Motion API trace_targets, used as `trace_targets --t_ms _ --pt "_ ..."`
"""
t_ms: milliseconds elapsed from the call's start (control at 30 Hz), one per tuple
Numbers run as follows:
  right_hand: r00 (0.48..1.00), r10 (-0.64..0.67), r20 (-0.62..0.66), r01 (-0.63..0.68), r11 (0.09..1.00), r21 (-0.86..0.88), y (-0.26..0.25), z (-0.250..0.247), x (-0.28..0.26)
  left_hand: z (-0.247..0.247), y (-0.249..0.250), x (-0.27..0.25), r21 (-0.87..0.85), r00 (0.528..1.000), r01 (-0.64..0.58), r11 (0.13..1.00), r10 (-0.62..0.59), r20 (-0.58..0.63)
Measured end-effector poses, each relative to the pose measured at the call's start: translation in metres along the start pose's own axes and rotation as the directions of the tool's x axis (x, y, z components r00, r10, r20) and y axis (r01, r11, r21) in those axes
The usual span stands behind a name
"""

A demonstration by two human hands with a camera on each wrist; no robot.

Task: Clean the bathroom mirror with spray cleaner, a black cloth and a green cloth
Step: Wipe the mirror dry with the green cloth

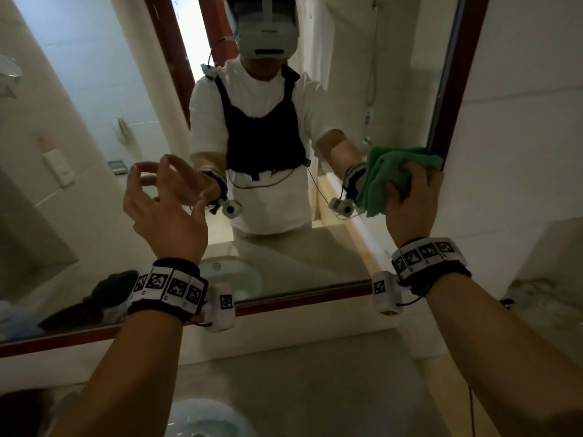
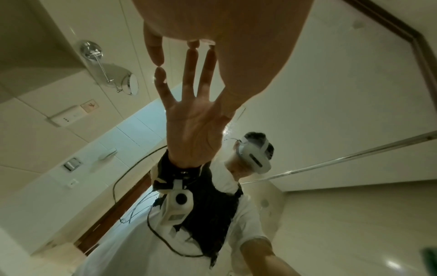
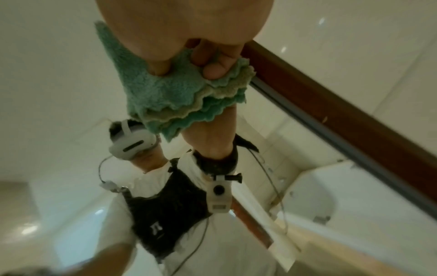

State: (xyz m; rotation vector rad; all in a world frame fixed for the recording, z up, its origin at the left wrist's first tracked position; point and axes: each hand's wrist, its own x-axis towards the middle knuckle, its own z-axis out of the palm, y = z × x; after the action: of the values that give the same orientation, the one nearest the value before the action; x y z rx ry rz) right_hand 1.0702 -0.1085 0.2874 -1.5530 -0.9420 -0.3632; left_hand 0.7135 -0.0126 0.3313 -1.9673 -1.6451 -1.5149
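While the head view is showing the right hand (image 1: 410, 197) gripping the green cloth (image 1: 391, 175) against the mirror (image 1: 315, 74) near its right frame, the left hand (image 1: 164, 212) is hovering released. In the left wrist view, its fingertips (image 2: 157, 57) are touching the glass. In the right wrist view, fingers (image 3: 212, 71) are bunching the cloth.

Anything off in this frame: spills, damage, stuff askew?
Nothing stands out. The right hand grips the folded green cloth against the mirror near its brown frame; the left hand touches the glass with bare fingertips. No spill or damage visible.
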Motion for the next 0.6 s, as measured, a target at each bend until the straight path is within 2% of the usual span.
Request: trace_targets --t_ms 133,233,333,433,533,600 --pt "1.000 0.025 -0.001 -0.025 1.000 -0.014 -0.017 0.011 -0.011 -0.002 -0.003 0.001 0.000 1.000 0.001 1.000 -0.001 0.016" --pt "0.993 -0.089 0.072 0.095 0.991 -0.097 -0.037 0.030 -0.030 -0.002 -0.005 0.002 -0.003 0.999 0.002 1.000 -0.002 0.032" --pt "0.969 -0.196 0.150 0.210 0.974 -0.087 -0.062 0.057 -0.055 -0.003 -0.008 0.004 0.013 0.999 -0.005 1.000 0.005 0.048" --pt "0.943 -0.244 0.226 0.264 0.963 -0.063 -0.096 0.085 -0.081 -0.004 -0.015 0.006 0.026 0.997 -0.049 0.998 0.048 0.059" --pt "0.882 -0.353 0.313 0.365 0.931 0.019 -0.130 0.121 -0.115 -0.008 -0.024 0.007 0.013 0.992 -0.110 0.994 0.109 0.069" --pt "0.827 -0.364 0.427 0.348 0.930 0.120 -0.148 0.142 -0.138 -0.012 -0.031 0.008 0.018 0.985 -0.157 0.988 0.155 0.070"
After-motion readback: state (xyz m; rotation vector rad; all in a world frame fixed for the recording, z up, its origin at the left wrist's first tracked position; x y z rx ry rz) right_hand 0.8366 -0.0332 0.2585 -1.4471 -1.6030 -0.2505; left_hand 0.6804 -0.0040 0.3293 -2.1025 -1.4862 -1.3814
